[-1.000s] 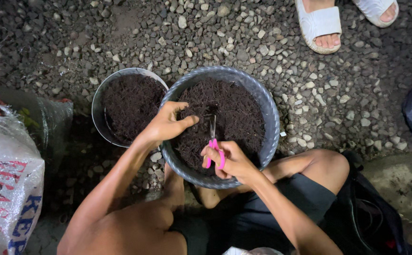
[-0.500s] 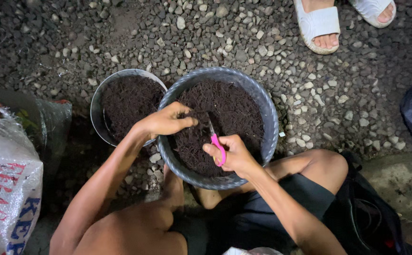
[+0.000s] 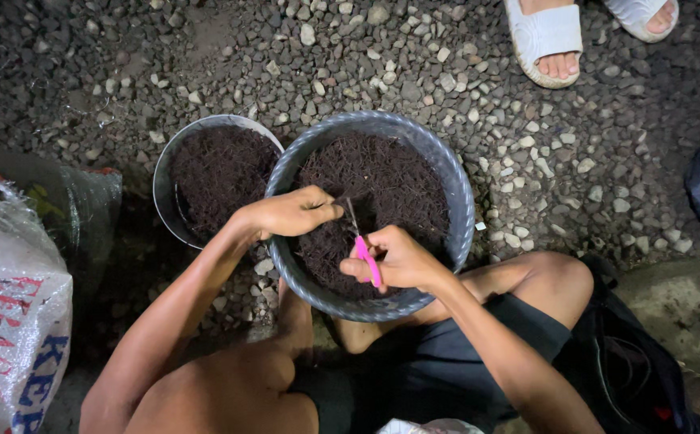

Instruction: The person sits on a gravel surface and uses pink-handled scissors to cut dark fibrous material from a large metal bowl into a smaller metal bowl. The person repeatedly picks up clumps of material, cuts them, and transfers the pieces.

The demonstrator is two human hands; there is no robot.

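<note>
Grey gravel ground point(image 3: 414, 64) carries everything here, and I squat over it with two containers between my knees. The large dark basin point(image 3: 464, 201) sits at the middle of the gravel patch, filled close to its rim with dark brown fibrous soil point(image 3: 398, 181); just beside it on my left, rims touching or nearly so, stands a smaller round pot point(image 3: 161, 185) holding the same dark material, filled a little lower.

A moment earlier my left hand point(image 3: 289, 213) lay spread over the soil near the basin's near wall; it has since drawn its fingers together into a pinch over the fibres just inside the basin's left rim, while my right hand point(image 3: 398, 261) has shifted a little toward the near rim and turned the pink-handled scissors point(image 3: 363, 245) so the blades point up toward the pinch. I take that to mean a cut through the held fibres is being set up. Whether the blades are open or closed I cannot tell. My right hand is wrapped tight round the pink handles, over the soil at the basin's near side.

At the gravel's left edge lie a white woven sack point(image 3: 12, 321) and a dark plastic bag point(image 3: 77, 201). Another person's sandalled foot point(image 3: 551, 40) stands at the far edge.
</note>
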